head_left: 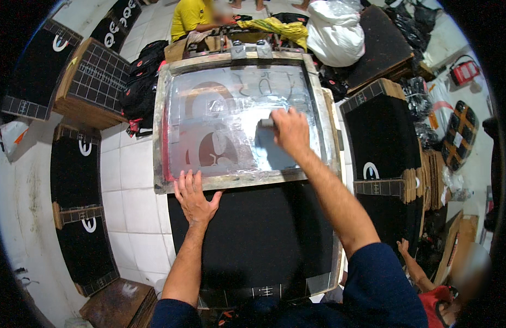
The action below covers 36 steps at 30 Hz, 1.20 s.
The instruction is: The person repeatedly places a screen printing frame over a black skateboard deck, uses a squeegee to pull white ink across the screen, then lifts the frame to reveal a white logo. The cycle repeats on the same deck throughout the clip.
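Note:
A wooden-framed printing screen [164, 98] lies before me, its mesh bearing brownish shapes and a bright glare. My left hand [195, 198] rests with fingers spread and flat on the near left rail of that frame. Over the right part of the mesh, my right hand [291, 131] is closed on a small grey block-like thing [266, 124]; its exact kind I cannot make out. Under the near side of the screen, a black fabric panel [253, 235] with white line marks along its near edge covers the board.
Black printed panels [75, 169] lie at the left, beside a cardboard-edged stack [97, 76]. More black panels [381, 136] are on the right. A person in yellow [187, 19] sits beyond the frame, near a white sack [336, 33]. Another person's arm [414, 265] reaches in at lower right.

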{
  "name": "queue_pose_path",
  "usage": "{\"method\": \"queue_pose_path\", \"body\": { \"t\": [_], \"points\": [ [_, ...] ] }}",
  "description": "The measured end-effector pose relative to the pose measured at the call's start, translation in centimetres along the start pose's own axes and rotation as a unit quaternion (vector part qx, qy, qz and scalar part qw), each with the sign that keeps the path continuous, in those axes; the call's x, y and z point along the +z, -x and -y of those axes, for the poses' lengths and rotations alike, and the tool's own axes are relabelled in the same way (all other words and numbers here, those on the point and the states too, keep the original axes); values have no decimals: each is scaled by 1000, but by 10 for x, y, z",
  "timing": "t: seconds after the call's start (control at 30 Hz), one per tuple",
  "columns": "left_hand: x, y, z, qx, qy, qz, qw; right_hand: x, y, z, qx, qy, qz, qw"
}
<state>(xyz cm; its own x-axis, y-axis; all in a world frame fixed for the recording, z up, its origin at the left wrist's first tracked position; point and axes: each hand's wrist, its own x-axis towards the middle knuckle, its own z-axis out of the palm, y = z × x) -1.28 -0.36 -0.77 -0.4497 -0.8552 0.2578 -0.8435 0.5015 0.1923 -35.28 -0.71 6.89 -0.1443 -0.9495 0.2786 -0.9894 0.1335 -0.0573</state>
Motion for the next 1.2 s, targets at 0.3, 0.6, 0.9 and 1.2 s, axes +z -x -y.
{"method": "queue_pose_path", "body": {
  "t": [0.3, 0.6, 0.9, 1.2],
  "points": [
    [-12, -21, 11, 61, 92, -49, 993, -18, 63, 22, 0, -46, -13, 999],
    [-6, -18, 8, 65, 78, -67, 993, -25, 12, -4, 22, -91, 127, 988],
    [-3, -14, 9, 53, 76, -47, 995, 17, -48, -21, 29, -15, -2, 999],
    [-1, -14, 10, 51, 89, -51, 993, -32, 34, 7, 38, -83, 134, 987]
  ]
}}
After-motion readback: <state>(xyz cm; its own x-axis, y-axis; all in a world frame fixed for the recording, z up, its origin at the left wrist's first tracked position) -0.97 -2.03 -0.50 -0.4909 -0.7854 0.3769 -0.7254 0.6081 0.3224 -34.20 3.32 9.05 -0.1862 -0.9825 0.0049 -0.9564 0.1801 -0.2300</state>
